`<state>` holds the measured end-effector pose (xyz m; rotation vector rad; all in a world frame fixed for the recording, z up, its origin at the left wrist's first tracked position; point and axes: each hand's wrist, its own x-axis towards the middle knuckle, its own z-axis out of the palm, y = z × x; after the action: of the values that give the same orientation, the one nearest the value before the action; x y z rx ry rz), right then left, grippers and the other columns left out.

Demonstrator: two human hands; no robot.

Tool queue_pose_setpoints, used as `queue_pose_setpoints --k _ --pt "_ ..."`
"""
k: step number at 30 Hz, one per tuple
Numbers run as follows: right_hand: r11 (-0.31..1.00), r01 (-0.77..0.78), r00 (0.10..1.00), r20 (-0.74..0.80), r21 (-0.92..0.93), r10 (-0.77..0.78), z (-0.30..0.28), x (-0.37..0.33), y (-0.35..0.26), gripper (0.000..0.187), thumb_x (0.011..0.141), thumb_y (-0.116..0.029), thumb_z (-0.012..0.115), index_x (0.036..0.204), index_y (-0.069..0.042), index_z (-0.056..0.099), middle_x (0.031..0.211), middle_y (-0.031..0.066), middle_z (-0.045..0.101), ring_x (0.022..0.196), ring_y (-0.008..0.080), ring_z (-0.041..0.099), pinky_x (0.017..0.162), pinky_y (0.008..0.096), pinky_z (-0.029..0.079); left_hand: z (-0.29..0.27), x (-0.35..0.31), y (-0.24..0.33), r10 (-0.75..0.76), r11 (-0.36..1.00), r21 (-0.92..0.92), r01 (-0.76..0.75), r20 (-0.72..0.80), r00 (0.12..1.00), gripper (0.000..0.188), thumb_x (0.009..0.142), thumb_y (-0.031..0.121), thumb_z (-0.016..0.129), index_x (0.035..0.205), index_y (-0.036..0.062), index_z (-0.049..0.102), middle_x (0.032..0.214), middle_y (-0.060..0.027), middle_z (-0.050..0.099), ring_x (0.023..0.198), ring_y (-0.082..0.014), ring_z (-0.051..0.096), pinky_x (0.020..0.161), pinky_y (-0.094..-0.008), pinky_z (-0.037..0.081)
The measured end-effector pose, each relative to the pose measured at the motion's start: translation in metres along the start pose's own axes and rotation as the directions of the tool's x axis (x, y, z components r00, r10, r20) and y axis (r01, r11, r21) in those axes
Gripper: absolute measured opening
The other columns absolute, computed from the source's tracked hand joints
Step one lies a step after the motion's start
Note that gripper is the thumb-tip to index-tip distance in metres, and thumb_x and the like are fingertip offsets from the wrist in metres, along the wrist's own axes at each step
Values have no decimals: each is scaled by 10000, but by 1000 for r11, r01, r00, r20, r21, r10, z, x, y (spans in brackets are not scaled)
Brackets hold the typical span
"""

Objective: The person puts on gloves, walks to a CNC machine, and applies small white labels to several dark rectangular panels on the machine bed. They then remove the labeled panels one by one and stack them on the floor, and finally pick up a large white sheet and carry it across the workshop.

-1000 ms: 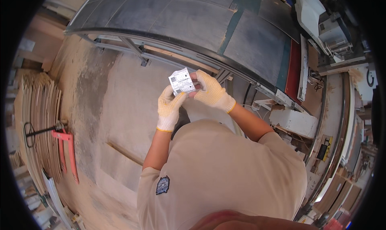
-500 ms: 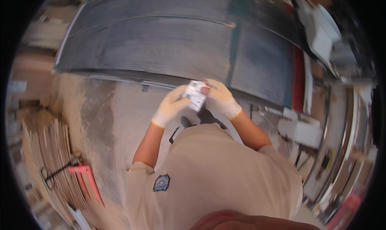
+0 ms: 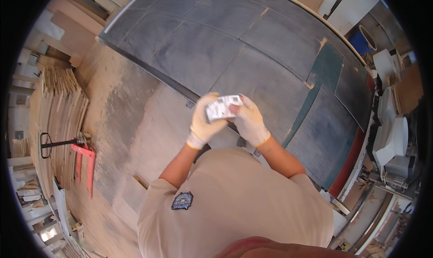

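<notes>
Both of my hands wear pale knitted gloves with yellow cuffs and meet in front of my chest. Between them is a small white rectangular bundle (image 3: pixel 220 109) with dark print, perhaps labels; its exact kind is unclear. My left hand (image 3: pixel 204 123) curls around its left end, fingers closed on it. At the other end my right hand (image 3: pixel 251 123) grips it, with a bare fingertip lying on the printed face. The bundle is held above the near edge of a large dark-topped table (image 3: pixel 180 55), apart from its surface.
On the left stands a tall stack of boards (image 3: pixel 61 118) beside a red pallet jack (image 3: pixel 85 163) with a black handle. Dusty concrete floor (image 3: pixel 122 118) runs along the table. A blue bucket (image 3: pixel 362 41) and white machine parts (image 3: pixel 392 141) are at the right.
My view has turned, so the table now slants down to the right and the pallet jack sits higher. The white bundle has tilted from upright to nearly level, still in both hands.
</notes>
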<state>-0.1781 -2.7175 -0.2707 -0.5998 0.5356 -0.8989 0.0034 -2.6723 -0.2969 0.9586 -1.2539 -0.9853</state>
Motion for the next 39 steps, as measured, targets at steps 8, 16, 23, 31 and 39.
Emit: queue_pose_setpoints --k 8,16,23,31,39 --pt "929 -173 961 151 -326 231 103 164 60 371 1004 -142 666 1343 -24 574 1096 79 680 946 152 648 836 322 555 -210 33 -20 -85 887 -461 30 -98 992 600 726 -2 731 1302 104 601 1471 -181 524 1263 -245 600 1081 -371 472" --pt "787 -168 821 358 -594 445 272 338 159 493 917 -47 709 1395 -3 596 1056 24 666 953 113 634 850 280 532 -448 82 -9 -480 478 -813 332 74 874 587 773 40 751 1344 83 619 1371 -184 618 1112 -305 671 918 -474 586" --pt "598 189 765 498 -779 407 348 445 224 432 877 -43 747 1304 -47 683 965 38 653 885 131 645 787 299 574 -554 90 -13 -217 537 -844 -3 -141 966 533 918 341 777 1395 202 584 1502 -277 542 1173 -418 658 928 -540 598" --pt "480 317 808 498 -818 316 382 596 304 234 856 -148 745 1055 -24 748 948 137 761 918 237 744 838 371 576 -673 144 -79 -440 540 -840 -48 -330 835 465 1013 475 667 1332 146 590 1439 -138 620 1315 -321 599 1100 -499 472" --pt "793 -122 861 334 -597 384 436 786 314 165 921 -77 714 1017 57 700 874 131 729 690 159 708 641 313 589 -806 321 -96 -588 413 -910 29 -242 772 379 1121 401 381 1267 128 600 1253 -114 670 1046 -284 645 818 -411 514"
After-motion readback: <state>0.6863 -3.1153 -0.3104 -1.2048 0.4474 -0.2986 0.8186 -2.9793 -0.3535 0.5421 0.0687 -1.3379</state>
